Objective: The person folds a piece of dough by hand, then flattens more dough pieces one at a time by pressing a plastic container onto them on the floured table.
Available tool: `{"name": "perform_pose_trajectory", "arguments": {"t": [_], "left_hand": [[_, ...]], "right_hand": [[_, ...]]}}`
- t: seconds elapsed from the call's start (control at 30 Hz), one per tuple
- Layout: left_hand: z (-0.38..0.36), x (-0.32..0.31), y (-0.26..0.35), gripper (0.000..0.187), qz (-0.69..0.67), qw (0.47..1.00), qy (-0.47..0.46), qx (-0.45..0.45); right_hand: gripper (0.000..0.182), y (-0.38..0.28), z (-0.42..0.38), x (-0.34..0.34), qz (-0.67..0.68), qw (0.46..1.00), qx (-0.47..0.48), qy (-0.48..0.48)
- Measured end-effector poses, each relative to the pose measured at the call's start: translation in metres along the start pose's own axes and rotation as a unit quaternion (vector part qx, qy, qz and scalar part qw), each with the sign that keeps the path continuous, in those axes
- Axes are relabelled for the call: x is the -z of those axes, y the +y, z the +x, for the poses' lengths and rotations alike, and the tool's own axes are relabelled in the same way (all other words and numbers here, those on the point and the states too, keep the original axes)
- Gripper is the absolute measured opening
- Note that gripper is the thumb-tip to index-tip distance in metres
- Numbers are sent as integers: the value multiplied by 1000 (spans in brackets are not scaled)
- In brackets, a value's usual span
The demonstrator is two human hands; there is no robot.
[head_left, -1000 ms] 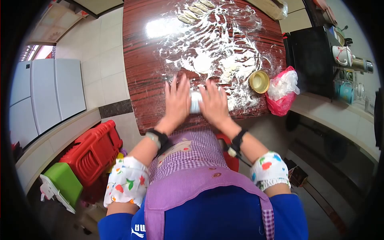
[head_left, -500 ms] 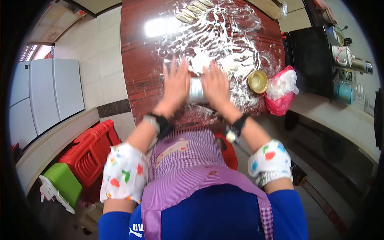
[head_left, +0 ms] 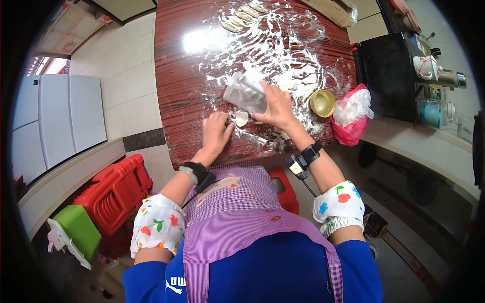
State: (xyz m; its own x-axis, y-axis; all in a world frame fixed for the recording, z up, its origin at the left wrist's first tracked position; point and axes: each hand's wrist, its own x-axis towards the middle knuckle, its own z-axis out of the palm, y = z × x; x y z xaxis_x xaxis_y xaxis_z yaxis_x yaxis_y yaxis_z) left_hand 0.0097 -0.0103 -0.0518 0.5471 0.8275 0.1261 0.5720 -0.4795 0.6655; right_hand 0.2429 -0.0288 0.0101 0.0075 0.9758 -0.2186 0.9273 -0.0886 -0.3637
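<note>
My right hand (head_left: 278,105) is wrapped around one end of a clear plastic jar (head_left: 243,94), which is tilted and raised off the table. A small round flat piece of white dough (head_left: 241,118) shows on the wood just below the jar. My left hand (head_left: 216,130) rests beside the dough with its fingers loosely apart and nothing in them. White flour (head_left: 303,76) is spread across the dark red wooden table (head_left: 177,91). Several filled dumplings (head_left: 243,16) lie in a row at the far end.
To the right of my right hand stands a gold-coloured tin (head_left: 322,103). Next to it, a pink plastic bag (head_left: 350,129) sits at the table's right edge. A cardboard box (head_left: 331,10) lies at the far right corner. Red plastic stools (head_left: 113,192) are stacked at the lower left.
The jar was lying on the table under both hands. My right hand has lifted and tilted it, my left hand has come off it, and the dough piece is now exposed.
</note>
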Motion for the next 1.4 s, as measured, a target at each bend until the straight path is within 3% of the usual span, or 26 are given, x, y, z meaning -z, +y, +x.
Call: {"name": "perform_pose_trajectory", "arguments": {"t": [0.07,0.23,0.33,0.47,0.53,0.6,0.7,0.73,0.87,0.97,1.03,1.17,1.27,1.33,1.37,1.4], "left_hand": [[15,-11,16,30,19,1000,-8,15],[24,-27,29,28,71,995,-23,62],[22,-34,24,24,39,991,-80,100],[27,-28,25,19,-41,994,-46,93],[37,-12,31,21,17,997,65,-49],[34,-2,31,19,43,994,57,-81],[16,-2,22,28,36,989,-73,-126],[11,0,19,28,35,988,-75,-127],[-9,17,1,28,17,991,-2,-130],[-8,37,-12,28,43,997,33,-63],[7,51,-14,29,50,991,121,-30],[50,60,-2,32,22,977,207,-41],[65,52,7,35,7,989,125,-77],[66,36,2,37,91,981,25,-167],[61,32,-3,38,82,987,-34,-135],[65,28,-4,38,80,987,-32,-133]], "right_hand": [[100,6,-6,18,84,990,-97,59],[102,39,-36,9,192,959,-153,142],[101,39,-54,9,244,946,-167,134],[103,37,-65,2,236,945,-196,112],[103,36,-69,-3,257,939,-200,114],[103,37,-68,-8,247,941,-198,122],[103,30,-64,-8,200,952,-183,142],[103,26,-62,-6,160,960,-173,152],[100,4,-53,3,83,976,-134,148],[98,-23,-43,-1,26,987,-18,159],[99,-44,-38,-13,13,989,-11,146],[101,-73,-37,-27,-33,993,14,110],[98,-85,-43,-37,-46,995,10,85],[90,-88,-49,-48,-91,983,42,151],[82,-89,-52,-51,-106,979,46,165],[82,-84,-48,-51,-107,980,48,163]]}}
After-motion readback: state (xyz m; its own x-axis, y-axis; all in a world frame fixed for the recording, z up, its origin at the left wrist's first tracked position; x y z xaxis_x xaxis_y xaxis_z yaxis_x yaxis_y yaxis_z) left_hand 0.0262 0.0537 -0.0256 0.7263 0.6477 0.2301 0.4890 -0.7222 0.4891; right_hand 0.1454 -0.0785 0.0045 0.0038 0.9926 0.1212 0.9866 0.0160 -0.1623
